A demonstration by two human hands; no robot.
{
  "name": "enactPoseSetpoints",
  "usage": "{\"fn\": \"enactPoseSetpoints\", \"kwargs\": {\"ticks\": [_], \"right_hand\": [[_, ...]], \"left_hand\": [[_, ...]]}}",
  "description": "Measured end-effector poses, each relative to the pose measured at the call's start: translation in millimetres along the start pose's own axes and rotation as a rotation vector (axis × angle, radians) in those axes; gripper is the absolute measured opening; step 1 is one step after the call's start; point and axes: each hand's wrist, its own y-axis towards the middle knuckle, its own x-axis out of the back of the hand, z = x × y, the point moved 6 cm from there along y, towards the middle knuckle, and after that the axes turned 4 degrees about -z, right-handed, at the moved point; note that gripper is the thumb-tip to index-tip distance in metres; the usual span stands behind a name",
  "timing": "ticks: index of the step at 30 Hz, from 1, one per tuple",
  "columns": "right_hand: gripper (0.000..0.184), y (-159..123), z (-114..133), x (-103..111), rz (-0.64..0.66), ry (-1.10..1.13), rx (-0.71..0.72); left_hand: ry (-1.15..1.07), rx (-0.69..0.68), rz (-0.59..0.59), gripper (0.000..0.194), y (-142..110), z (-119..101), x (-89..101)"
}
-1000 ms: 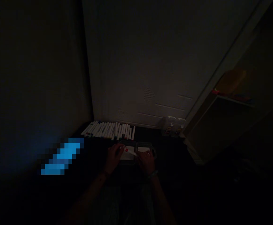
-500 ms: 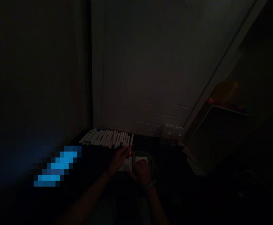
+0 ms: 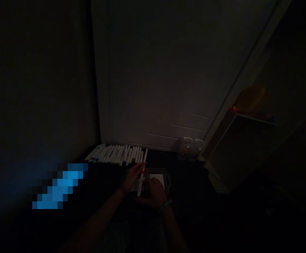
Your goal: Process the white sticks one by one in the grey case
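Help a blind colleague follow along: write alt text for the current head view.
A person's left hand holds a white marker near its red band, right hand beside it, over a case. Behind lies a row of markers; two clear containers stand to the right, all dimly lit.

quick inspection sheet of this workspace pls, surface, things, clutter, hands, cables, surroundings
Surface: dark table, poorly lit
Things: red-and-white marker between the hands, over a case with white inside; row of markers behind
Clutter: two clear packs near the wall
Hands: left hand at the marker's red part; right hand near its lower end; grip too dark to judge
Cables: nothing seen, much is dark
Surroundings: wall behind; yellow thing at right; pixelated blue patch at left
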Motion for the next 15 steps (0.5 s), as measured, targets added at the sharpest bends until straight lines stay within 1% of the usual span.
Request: {"fn": "enactPoseSetpoints", "kwargs": {"ticks": [5, 8, 15], "right_hand": [[0.062, 1.2, -2.0, -3.4, 0.033, -0.005, 0.004], [0.062, 1.9, -2.7, -3.3, 0.035, -0.007, -0.004], [0.06, 0.9, -3.8, -2.7, -0.001, 0.047, -0.002]], "left_hand": [[0.017, 0.018, 0.026, 0.058, 0.8, 2.6, -2.0], [0.005, 0.017, 0.01, 0.059, 1.0, 3.9, -0.1], [-0.041, 0.008, 0.018, 0.059, -1.8, 1.8, -1.1]]}}
